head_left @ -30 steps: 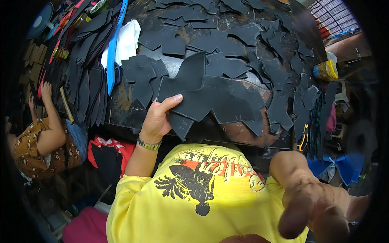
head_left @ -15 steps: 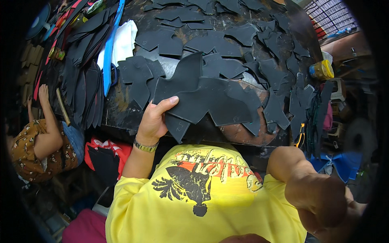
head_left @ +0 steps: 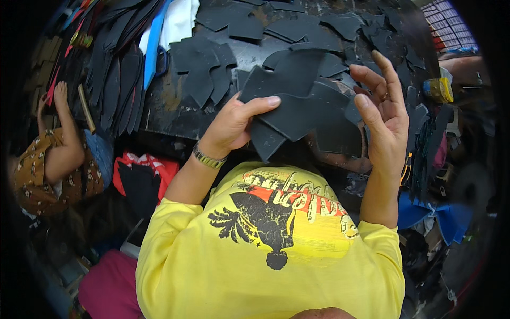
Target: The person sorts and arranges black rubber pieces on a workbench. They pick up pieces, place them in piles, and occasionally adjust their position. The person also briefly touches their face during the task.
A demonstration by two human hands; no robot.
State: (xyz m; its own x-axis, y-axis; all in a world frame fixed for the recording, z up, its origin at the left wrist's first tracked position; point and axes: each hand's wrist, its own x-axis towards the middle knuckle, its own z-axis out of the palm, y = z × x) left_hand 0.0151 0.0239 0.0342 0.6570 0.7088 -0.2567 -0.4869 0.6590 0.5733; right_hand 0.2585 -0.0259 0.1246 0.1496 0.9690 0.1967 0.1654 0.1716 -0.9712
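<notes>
My left hand point(head_left: 234, 123) grips a few overlapping black cut-out sheet pieces point(head_left: 287, 109) by their left side. Its thumb lies flat on top, and the fingers are hidden underneath. The pieces have curved, winged outlines and are held over the near edge of the dark table point(head_left: 164, 114). Just right of them is my raised right hand point(head_left: 387, 119), fingers apart and nothing in it. More flat black cut-outs point(head_left: 199, 66) of similar shape lie scattered over the table beyond.
Long black strips point(head_left: 125, 80), a blue strip point(head_left: 154, 42) and a white cloth point(head_left: 178, 26) lie at the left. A yellow-lidded jar point(head_left: 440, 90) stands at the right. Another person's arm point(head_left: 66, 127) is at far left. Orange-handled scissors point(head_left: 406, 169) hang by the right edge.
My right hand has come up from low at the right to beside the pieces, fingers spread. The left hand still holds its pieces, now a little farther right and higher in view.
</notes>
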